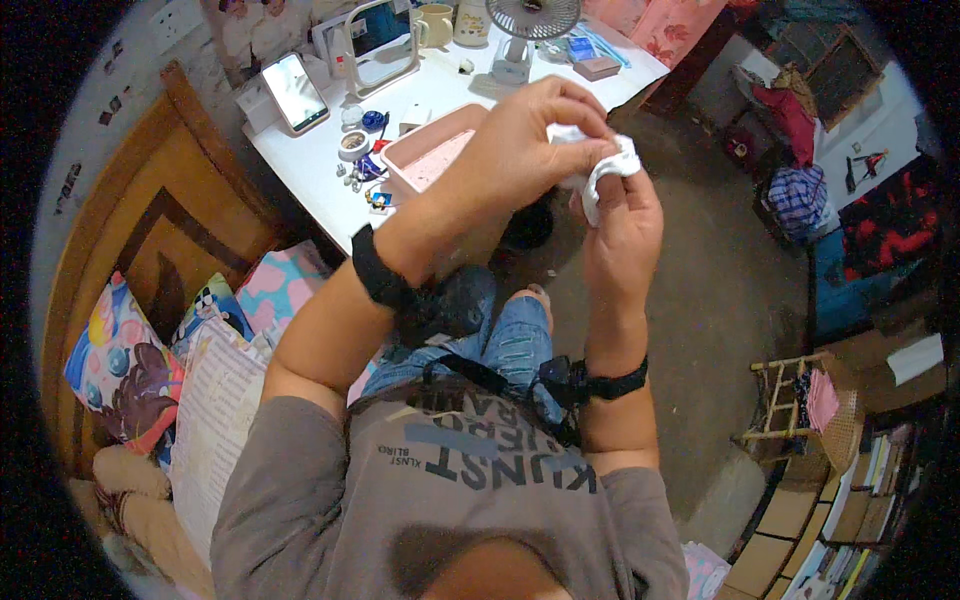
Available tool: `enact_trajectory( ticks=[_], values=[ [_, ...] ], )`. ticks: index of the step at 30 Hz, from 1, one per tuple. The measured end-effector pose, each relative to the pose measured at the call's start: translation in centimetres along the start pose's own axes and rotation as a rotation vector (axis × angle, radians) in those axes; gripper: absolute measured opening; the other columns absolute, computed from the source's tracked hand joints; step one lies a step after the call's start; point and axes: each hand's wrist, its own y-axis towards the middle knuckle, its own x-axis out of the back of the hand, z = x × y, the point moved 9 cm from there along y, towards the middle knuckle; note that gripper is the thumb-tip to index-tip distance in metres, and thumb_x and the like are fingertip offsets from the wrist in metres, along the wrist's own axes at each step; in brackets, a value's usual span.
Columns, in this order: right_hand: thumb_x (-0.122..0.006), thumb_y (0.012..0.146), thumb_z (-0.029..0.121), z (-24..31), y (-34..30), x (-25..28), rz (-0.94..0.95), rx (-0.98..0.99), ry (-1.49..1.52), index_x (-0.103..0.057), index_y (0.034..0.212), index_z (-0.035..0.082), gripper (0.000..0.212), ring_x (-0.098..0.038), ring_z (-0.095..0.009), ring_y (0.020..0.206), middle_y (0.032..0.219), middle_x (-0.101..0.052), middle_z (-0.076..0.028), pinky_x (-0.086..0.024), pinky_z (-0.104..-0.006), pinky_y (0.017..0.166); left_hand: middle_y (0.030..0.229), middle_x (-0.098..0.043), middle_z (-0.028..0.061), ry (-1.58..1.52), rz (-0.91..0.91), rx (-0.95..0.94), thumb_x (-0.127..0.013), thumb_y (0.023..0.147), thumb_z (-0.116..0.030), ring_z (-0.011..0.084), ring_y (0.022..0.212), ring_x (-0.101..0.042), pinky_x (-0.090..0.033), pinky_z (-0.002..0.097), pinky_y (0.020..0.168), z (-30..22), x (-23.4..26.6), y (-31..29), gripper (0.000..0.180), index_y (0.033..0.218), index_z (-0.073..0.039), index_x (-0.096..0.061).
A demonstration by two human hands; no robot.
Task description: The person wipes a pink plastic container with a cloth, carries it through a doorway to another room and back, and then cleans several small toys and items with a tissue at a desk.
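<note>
One white, cloth-like piece (624,162) is raised in front of the body, seen against the brown floor (710,250). The left hand (548,130) pinches its upper part between thumb and fingers; the right hand (625,235) grasps it from below. Partly behind the left wrist, a pink tray (398,168) rests on the white table (325,175), with small trinkets (368,165) beside it. Farther out stand a lit phone (297,92), a framed mirror (383,45) and a fan (535,15).
</note>
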Motion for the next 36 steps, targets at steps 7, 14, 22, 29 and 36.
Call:
enact_trajectory(
  ticks=[7, 14, 22, 29, 36],
  values=[
    [-0.053, 0.1, 0.028, -1.3, -3.3, 0.7, 0.014, -0.003, -0.22, -0.059, 0.122, -0.001, 0.037, -0.058, -0.01, 0.093, 0.103, -0.064, -0.002, -0.047, -0.0252, 0.081, 0.105, -0.06, 0.0065, -0.191, -0.054, 0.102, -0.068, 0.085, -0.014, 0.0166, 0.099, -0.057, -0.045, 0.0285, 0.088, 1.0, -1.6, -4.4, 0.013, 0.086, -0.001, -0.067],
    [-0.053, 0.1, 0.029, -4.2, -5.8, 0.0, 0.139, -0.058, -0.256, -0.063, 0.107, 0.0, 0.031, -0.056, -0.011, 0.086, 0.096, -0.063, -0.002, -0.047, -0.027, 0.076, 0.106, -0.06, 0.0048, -0.439, -0.161, 0.281, -0.067, 0.086, -0.011, 0.0111, 0.096, -0.057, -0.046, 0.0254, 0.084, 2.4, -0.5, -6.1, 0.012, 0.085, 0.001, -0.066],
    [-0.052, 0.094, 0.013, -7.3, -6.6, -0.5, 0.251, 0.01, -0.504, -0.062, 0.1, -0.003, 0.019, -0.059, -0.023, 0.086, 0.095, -0.061, -0.011, -0.046, -0.0304, 0.077, 0.096, -0.067, 0.0098, -0.772, -0.312, 0.288, -0.06, 0.095, -0.017, 0.0184, 0.091, -0.066, -0.054, 0.0308, 0.085, 4.1, 4.4, -5.4, 0.017, 0.1, -0.001, -0.063],
    [-0.051, 0.095, 0.013, -8.5, -7.3, -0.7, 0.266, 0.04, -0.512, -0.062, 0.099, -0.002, 0.019, -0.059, -0.02, 0.084, 0.093, -0.062, -0.01, -0.046, -0.0296, 0.076, 0.105, -0.063, 0.0079, -0.773, -0.358, 0.153, -0.058, 0.097, -0.021, 0.0207, 0.089, -0.067, -0.059, 0.0385, 0.077, 4.4, 8.8, -5.7, 0.018, 0.104, -0.004, -0.059],
    [-0.055, 0.098, 0.022, -10.3, -9.5, 0.4, 0.222, -0.426, -0.195, -0.063, 0.103, -0.001, 0.025, -0.06, -0.011, 0.079, 0.089, -0.066, -0.003, -0.048, -0.0261, 0.071, 0.091, -0.065, 0.0054, -0.635, -0.393, 0.203, -0.057, 0.097, -0.017, 0.01, 0.071, -0.062, -0.055, 0.0239, 0.067, 5.3, 10.3, -8.2, 0.015, 0.098, -0.003, -0.061]
  ],
)
